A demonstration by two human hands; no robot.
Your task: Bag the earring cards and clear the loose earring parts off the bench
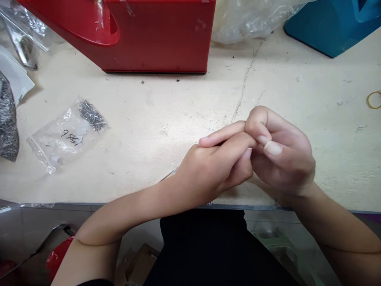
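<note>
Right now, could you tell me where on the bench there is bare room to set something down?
The bench is bare between the red plastic box and the right hand, out to the rubber band. It is crowded at far left, around the zip bag.

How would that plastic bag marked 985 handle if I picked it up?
The clear zip bag looks floppy, its film lying creased on the bench. The metal parts bunched in one corner would probably slide, though it should feel light.

Two hands (pixel 208 169) (pixel 281 153), perhaps two tiny metal parts (pixel 142 82) (pixel 177 80)
</note>
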